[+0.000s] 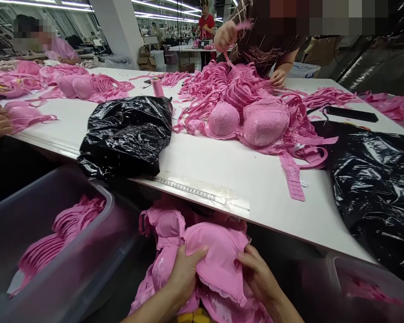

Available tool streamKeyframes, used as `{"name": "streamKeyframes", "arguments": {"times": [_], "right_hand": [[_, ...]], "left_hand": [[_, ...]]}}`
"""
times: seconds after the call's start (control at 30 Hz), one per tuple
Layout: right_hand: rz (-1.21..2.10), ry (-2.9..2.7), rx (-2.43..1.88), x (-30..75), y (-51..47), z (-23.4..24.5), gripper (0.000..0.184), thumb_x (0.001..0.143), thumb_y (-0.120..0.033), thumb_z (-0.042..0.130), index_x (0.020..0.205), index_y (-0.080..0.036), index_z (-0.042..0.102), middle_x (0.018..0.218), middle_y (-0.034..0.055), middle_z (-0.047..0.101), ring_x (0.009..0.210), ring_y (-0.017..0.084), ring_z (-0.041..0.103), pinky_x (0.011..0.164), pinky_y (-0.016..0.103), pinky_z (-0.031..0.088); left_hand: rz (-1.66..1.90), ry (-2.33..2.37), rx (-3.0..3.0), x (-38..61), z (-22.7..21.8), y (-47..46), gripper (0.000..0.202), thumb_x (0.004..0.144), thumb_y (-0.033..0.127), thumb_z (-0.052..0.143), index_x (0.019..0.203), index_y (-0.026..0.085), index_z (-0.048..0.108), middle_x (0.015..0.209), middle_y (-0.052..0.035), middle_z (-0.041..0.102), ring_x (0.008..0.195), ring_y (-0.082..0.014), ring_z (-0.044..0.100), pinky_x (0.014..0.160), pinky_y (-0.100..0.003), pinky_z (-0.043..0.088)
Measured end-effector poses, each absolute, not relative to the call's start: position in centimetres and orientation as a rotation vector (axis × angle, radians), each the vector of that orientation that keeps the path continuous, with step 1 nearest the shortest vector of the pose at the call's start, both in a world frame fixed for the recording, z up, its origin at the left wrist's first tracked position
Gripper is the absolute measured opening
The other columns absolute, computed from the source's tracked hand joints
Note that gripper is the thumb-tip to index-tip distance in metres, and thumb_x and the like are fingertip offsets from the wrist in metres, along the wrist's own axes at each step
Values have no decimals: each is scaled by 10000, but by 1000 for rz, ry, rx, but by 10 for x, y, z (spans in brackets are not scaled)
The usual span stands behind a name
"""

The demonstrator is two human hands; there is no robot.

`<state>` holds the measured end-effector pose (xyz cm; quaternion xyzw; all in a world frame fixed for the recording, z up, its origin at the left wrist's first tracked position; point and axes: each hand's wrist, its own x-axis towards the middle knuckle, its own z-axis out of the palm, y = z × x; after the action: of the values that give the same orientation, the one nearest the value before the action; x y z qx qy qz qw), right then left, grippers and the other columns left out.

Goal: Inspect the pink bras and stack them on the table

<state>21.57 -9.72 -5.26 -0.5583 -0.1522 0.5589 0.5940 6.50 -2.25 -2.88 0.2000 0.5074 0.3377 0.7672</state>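
Note:
A pink bra [218,258] with a lace edge is stretched between my two hands, in front of the table's near edge. My left hand [185,273] grips its left side, thumb on top and the other fingers hidden behind the cloth. On the opposite side my right hand [256,269] pinches the bra's edge, with the fingers partly out of sight. More pink bras [161,264] lie beneath and to the left of the held one, over my lap.
A white table [195,166] carries a heap of pink bras [235,103] and black plastic bags [128,134] [377,188]. A clear bin [111,202] with stacked bras stands left, another bin [333,273] right. Across the table a co-worker's hand [227,36] lifts a pink strap.

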Motion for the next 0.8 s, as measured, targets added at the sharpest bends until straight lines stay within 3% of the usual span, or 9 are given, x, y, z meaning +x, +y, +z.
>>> {"name": "streamKeyframes", "arguments": {"times": [0.1,0.23,0.37,0.43,0.57,0.67,0.73,0.8], "right_hand": [[1136,-500,-1444,208,-88,-44,289,636,-459,705,630,-179,630,670,44,670,686,232,636,657,338,526],[1166,-771,-1376,194,-80,-31,319,733,-467,649,812,-163,704,855,96,726,870,279,659,834,403,500],[1210,-809,-1383,198,-88,-24,348,746,-463,638,905,-159,701,889,110,722,870,287,655,814,417,508],[1196,-910,-1461,210,-97,-18,312,762,-456,621,841,-163,697,807,88,709,774,256,651,740,370,525],[723,-1085,-1725,229,-110,0,232,785,-379,611,650,-194,638,638,36,614,591,183,573,547,264,472],[474,-1304,-1693,225,-104,6,124,775,-306,629,842,-216,682,824,68,648,765,216,603,682,292,486],[554,-1405,-1691,217,-94,5,182,799,-280,597,956,-217,664,903,75,657,832,221,608,738,302,481],[714,-1426,-1710,209,-85,3,139,835,-268,540,889,-205,652,839,57,657,768,197,605,698,283,470]], "left_hand": [[704,991,373,66,-25,-26,510,560,233,813,1023,129,626,926,-109,714,909,-271,658,869,-394,488],[638,929,388,68,-23,-26,322,577,272,806,826,100,698,815,-109,732,856,-277,671,854,-383,499],[704,1040,487,65,-28,-26,276,584,243,798,807,101,719,831,-99,735,848,-263,667,838,-371,507],[738,1076,536,63,-30,-26,267,573,234,801,793,104,721,828,-95,734,834,-258,664,819,-364,512],[739,1080,612,61,-28,-27,222,564,225,803,741,121,718,789,-71,729,762,-229,656,761,-335,523],[715,1045,644,60,-26,-29,212,586,222,790,758,126,713,809,-70,728,776,-228,654,781,-340,520],[714,1045,645,60,-24,-29,227,598,221,783,794,133,710,847,-71,728,810,-235,654,804,-350,516],[693,1042,635,60,-19,-28,237,596,235,785,797,135,707,856,-72,728,817,-237,655,797,-347,519]]}}
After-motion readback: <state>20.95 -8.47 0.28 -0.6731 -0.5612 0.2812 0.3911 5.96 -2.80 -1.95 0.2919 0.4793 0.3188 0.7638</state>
